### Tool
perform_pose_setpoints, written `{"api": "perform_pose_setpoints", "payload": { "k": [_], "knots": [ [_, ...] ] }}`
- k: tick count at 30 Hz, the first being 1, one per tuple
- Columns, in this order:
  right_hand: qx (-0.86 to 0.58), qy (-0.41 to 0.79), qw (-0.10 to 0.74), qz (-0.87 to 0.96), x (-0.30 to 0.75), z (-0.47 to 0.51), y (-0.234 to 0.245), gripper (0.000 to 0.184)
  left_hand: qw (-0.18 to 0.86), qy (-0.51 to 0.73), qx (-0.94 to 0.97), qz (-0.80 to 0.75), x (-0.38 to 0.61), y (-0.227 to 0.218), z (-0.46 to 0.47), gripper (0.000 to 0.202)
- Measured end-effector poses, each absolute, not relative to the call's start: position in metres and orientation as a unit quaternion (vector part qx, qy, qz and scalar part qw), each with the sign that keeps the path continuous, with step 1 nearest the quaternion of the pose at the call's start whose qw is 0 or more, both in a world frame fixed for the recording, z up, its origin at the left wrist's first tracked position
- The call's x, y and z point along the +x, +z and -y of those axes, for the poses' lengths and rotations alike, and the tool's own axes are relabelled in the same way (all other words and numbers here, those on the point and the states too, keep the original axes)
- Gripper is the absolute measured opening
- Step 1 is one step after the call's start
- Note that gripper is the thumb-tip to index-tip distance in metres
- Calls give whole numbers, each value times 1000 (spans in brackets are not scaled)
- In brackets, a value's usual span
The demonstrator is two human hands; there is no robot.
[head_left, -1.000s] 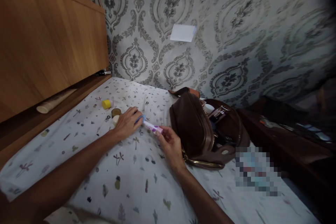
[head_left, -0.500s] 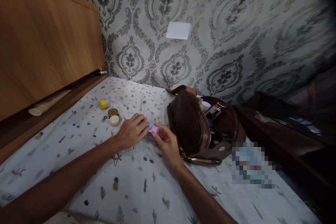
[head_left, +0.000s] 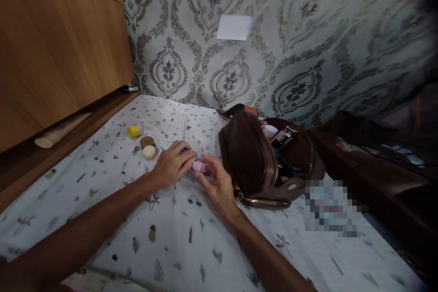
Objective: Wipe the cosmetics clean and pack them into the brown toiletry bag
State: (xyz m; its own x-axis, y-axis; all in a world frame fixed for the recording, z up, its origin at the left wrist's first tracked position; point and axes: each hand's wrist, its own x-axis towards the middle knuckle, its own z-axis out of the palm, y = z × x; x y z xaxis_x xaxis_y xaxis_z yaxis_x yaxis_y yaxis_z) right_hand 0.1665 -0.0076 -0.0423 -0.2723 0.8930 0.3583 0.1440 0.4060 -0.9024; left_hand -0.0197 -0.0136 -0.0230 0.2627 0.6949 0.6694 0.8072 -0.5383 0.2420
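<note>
Both hands meet over a printed white bedsheet, just left of an open brown leather bag. My left hand and my right hand are closed on the two ends of a small pink tube with a blue tip. The tube is mostly hidden by the fingers. Small items, one of them metallic, show inside the bag's open mouth.
A yellow cap, a dark round tin and a cream round lid lie on the sheet left of my hands. A wooden headboard with a ledge holding a beige tube stands at left. Patterned wall behind; dark furniture at right.
The pink tube lay stretched out between my hands a second ago. My hands have since drawn together around it, so little of it shows. The view has shifted slightly.
</note>
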Motion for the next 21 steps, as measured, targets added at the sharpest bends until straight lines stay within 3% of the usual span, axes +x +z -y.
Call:
{"api": "perform_pose_setpoints", "payload": {
  "k": [8, 15, 21],
  "knots": [
    [-334, 350, 472, 737, 167, 7, -35, 21, 108, -339, -751, 556, -42, -27, -2, 31],
    [-389, 469, 473, 637, 165, 0, -50, 43, 132, -307, -752, 568, -45, -30, -5, 31],
    [-388, 544, 478, 570, 164, -5, -50, 42, 169, -300, -761, 550, -38, -25, 2, 27]
  ]
}}
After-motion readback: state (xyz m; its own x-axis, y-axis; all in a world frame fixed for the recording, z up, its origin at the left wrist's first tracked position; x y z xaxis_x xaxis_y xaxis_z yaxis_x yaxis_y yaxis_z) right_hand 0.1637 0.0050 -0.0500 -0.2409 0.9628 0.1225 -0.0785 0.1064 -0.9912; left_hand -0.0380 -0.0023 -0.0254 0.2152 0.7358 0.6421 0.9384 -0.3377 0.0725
